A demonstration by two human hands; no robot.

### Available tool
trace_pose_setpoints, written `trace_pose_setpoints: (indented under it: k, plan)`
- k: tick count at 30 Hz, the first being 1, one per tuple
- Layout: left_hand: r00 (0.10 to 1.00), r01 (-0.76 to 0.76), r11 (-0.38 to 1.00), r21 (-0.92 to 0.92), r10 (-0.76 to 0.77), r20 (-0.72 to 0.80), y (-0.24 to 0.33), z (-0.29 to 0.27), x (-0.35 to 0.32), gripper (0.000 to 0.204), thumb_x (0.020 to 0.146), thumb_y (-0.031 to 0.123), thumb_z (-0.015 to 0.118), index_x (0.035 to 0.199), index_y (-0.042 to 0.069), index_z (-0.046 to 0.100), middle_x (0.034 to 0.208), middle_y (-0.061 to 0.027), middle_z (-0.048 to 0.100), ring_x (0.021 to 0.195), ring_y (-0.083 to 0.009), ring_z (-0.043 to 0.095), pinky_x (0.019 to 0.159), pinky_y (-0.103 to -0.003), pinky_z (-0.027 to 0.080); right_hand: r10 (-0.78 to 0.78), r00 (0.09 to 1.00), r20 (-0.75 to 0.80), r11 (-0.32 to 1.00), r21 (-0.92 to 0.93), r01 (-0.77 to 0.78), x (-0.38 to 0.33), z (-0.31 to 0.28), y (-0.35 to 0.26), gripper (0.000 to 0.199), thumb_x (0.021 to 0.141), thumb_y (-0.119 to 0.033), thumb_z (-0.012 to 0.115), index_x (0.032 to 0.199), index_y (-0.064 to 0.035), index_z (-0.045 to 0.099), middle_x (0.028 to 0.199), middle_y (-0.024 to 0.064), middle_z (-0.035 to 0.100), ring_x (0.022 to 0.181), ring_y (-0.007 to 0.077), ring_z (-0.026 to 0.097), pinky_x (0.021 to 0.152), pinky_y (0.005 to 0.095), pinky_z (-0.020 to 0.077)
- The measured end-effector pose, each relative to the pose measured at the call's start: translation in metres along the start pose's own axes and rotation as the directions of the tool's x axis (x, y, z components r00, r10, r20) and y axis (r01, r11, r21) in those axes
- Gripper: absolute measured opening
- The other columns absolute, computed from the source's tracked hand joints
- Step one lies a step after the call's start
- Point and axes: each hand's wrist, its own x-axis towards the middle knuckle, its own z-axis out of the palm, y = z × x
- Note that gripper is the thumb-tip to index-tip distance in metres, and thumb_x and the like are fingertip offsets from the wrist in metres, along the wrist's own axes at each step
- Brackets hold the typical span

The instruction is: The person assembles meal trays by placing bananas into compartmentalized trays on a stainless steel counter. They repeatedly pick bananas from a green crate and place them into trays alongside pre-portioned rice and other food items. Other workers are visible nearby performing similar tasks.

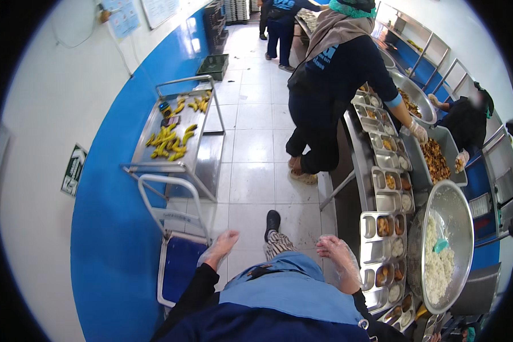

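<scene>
Compartment trays (383,239) line the tabletop just right of the right hand (340,255), most already holding food; the near ones lack rice. Rice bowl (449,239) beside them. Left hand (221,245) hangs free. Both gloved, fingers open, holding nothing.

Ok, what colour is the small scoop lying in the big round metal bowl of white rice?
Teal green scoop, resting on the rice in the round steel bowl; head view.

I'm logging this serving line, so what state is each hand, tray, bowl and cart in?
Left hand: gloved, open, holding nothing.
Right hand: gloved, open, holding nothing.
Compartment trays: in a row, partly filled.
Rice bowl: partly full, green scoop inside.
Rectangular tub: holds brown food.
Steel cart: bananas scattered on top.
</scene>
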Motion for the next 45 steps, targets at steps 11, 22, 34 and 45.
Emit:
trace_pose_setpoints:
  k: [11, 22, 34, 45]
  plan:
    - [-0.212, -0.565, -0.01, -0.825, 0.968, 0.134, 0.468, -0.224, 0.101, 0.017, 0.096, 0.022, 0.066, 0.095, 0.005, 0.068, 0.093, -0.0094, 0.067, 0.091, -0.0264, 0.064, 0.084, -0.043, 0.054, -0.334, 0.894, 0.297, 0.865, -0.28, 0.416, 0.342, 0.132, -0.299, 0.021, 0.096, -0.024, 0.066, 0.107, -0.0055, 0.065, 0.089, 0.0005, 0.066, 0.075, 0.0076, 0.062, 0.067, 0.0254, 0.0527]
    - [0.729, -0.361, 0.816, -0.451, 0.549, 0.409, 0.381, -0.318, 0.492, 0.018, 0.097, 0.023, 0.064, 0.094, 0.006, 0.066, 0.092, -0.0093, 0.066, 0.089, -0.0265, 0.063, 0.083, -0.044, 0.054, -0.138, 0.803, 0.581, 0.707, -0.51, 0.49, 0.606, 0.306, -0.436, 0.044, 0.094, -0.04, 0.06, 0.116, -0.002, 0.064, 0.086, 0.009, 0.066, 0.082, 0.0198, 0.061, 0.075, 0.0358, 0.0508]
    - [0.618, -0.312, 0.884, -0.347, 0.466, 0.633, 0.465, -0.394, 0.845, 0.019, 0.098, 0.025, 0.062, 0.093, 0.006, 0.065, 0.091, -0.0092, 0.065, 0.088, -0.0267, 0.062, 0.082, -0.044, 0.053, 0.017, 0.999, 0.032, 0.997, -0.069, -0.015, 0.807, 0.267, -0.503, 0.044, 0.093, -0.042, 0.066, 0.114, -0.0038, 0.062, 0.096, 0.0036, 0.063, 0.083, 0.0131, 0.057, 0.074, 0.0277, 0.0469]
    - [0.57, -0.315, 0.901, -0.299, 0.431, 0.7, 0.595, -0.444, 1.125, 0.021, 0.098, 0.026, 0.06, 0.091, 0.007, 0.064, 0.089, -0.0091, 0.064, 0.086, -0.0268, 0.062, 0.082, -0.045, 0.053, -0.209, 0.965, -0.161, 0.855, -0.508, 0.1, 1.125, 0.199, -0.725, 0.039, 0.092, -0.039, 0.063, 0.104, -0.0018, 0.067, 0.086, 0.0077, 0.066, 0.068, 0.0155, 0.061, 0.06, 0.0342, 0.0494]
